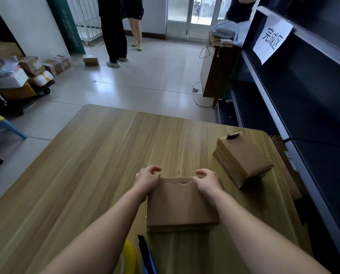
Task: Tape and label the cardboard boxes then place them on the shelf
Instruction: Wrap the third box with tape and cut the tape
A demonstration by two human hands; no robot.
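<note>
A brown cardboard box (182, 204) stands on the wooden table (86, 165) close to me. My left hand (148, 179) grips its far left corner with curled fingers. Its far right corner is held by my right hand (207, 180), thumb on the top flap edge. A narrow gap shows along the far top edge between the hands. A second cardboard box (242, 159) lies tilted on the table to the right. The dark shelf (303, 99) runs along the right side, with a white paper sign (272, 39) on its rail.
A yellow tape roll (130, 256) and a dark blue tool (146, 256) lie at the table's near edge. Flat cardboard (287, 167) leans between table and shelf. Two people stand on the tiled floor ahead. A cart (18, 76) of parcels is at left, a wooden cabinet (216, 70) behind the table.
</note>
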